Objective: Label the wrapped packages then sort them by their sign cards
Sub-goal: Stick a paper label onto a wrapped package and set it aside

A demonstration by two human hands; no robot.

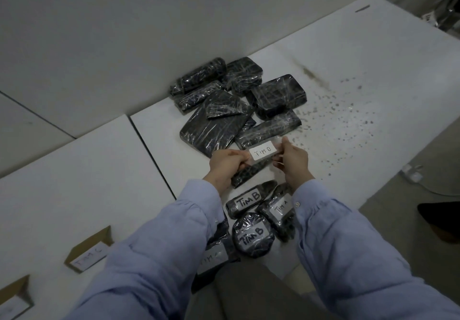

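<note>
My left hand [224, 164] and my right hand [293, 157] hold the two ends of a white label [262, 151] reading "TIM B", stretched over a long black wrapped package [249, 172] that my left hand also grips. Beyond it lies a pile of several unlabelled black wrapped packages [224, 115]. Nearer to me lie labelled packages: one "TIM B" [249, 201], one "TIM A" [280, 207], a round "TIM B" [252, 236] and one partly hidden under my left sleeve [214, 257]. A brown sign card "TIM C" [88, 251] stands at the left, a second card [13, 299] at the bottom left.
White boards [99, 170] cover the floor, with a dark seam between two of them. The right board is speckled with dark spots [348, 110]. A white plug and cable [413, 174] lie off the board at the right. A wall rises behind the pile.
</note>
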